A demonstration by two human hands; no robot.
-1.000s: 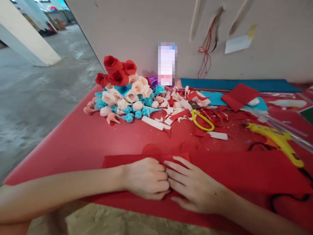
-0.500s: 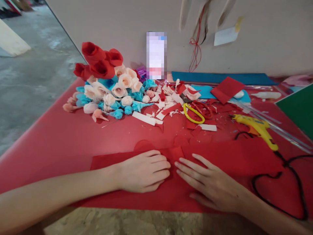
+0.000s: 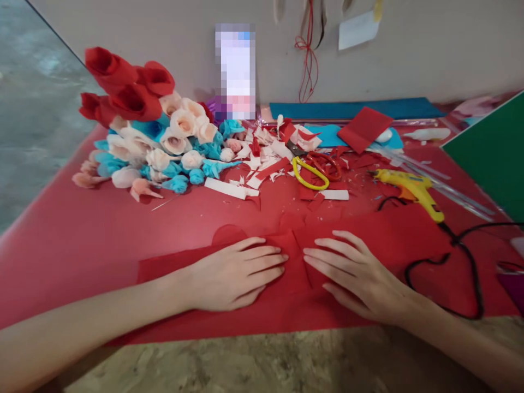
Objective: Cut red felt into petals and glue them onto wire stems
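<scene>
A long red paper sheet (image 3: 388, 240) lies across the near part of the red table, with a folded-over flap (image 3: 292, 275) between my hands. My left hand (image 3: 237, 273) rests flat on the folded part, fingers stretched to the right. On the other side of the flap's edge, my right hand (image 3: 352, 273) lies with spread fingers on the sheet. Both palms face down, and neither hand grips anything. Just behind the sheet sits a round red paper piece (image 3: 228, 234).
Paper flowers (image 3: 176, 136) are heaped at the back left. Scissors (image 3: 310, 173) lie among red and white scraps (image 3: 270, 158). A yellow glue gun (image 3: 409, 185) with a black cord (image 3: 475, 278) is on the right. A blurred-out screen (image 3: 236, 71) leans on the wall; a green board (image 3: 491, 153) stands right.
My hands have moved apart, baring the folded flap between them. The left fingers, curled before, are now stretched flat. The whole view has shifted right and down.
</scene>
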